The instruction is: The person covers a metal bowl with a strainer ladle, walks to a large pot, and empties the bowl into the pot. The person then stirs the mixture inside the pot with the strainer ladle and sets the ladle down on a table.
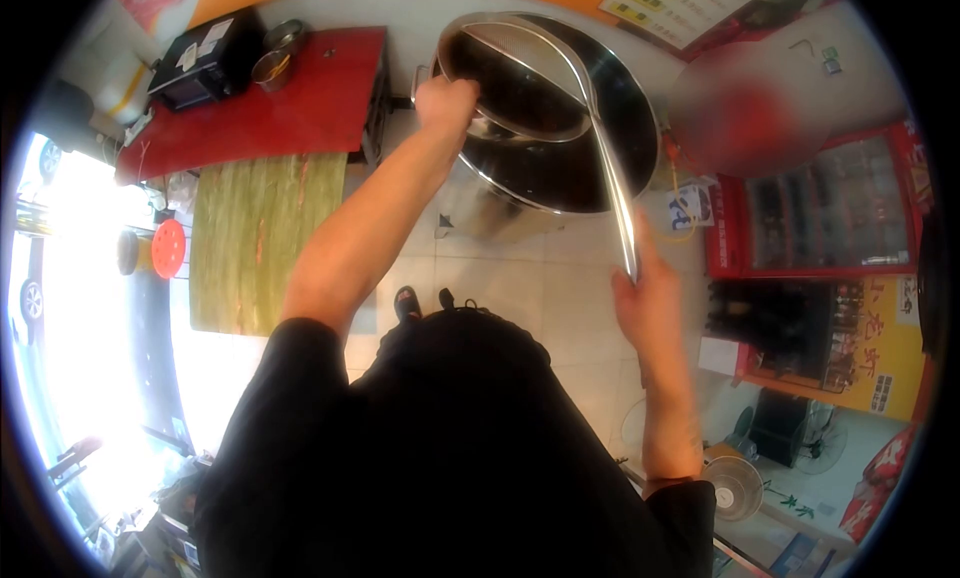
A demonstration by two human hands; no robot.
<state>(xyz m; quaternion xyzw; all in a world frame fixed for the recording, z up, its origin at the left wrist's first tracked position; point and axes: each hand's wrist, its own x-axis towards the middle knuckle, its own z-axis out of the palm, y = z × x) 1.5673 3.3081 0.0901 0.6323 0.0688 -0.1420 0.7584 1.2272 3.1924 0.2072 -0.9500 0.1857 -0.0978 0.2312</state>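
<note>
In the head view, my right hand (648, 293) is closed around the end of a strainer's long metal handle. The large round strainer (530, 46) is over a wide metal pot (655, 143) holding dark contents. Pale mesh shows along the strainer's far side, while its inside looks dark. My left hand (447, 105) is closed in a fist at the strainer's left rim, its fingertips hidden. Beside this hand, a metal loop handle (418, 83) sticks out at the pot's left side.
A red table (320, 98) at the left bears a black microwave (205, 63) and metal bowls (270, 70). A green wood-patterned board (265, 243) is in front. To the right are a red-framed drinks fridge (735, 223) and a shelf of bottles (845, 328). Tiled floor (470, 273) lies below.
</note>
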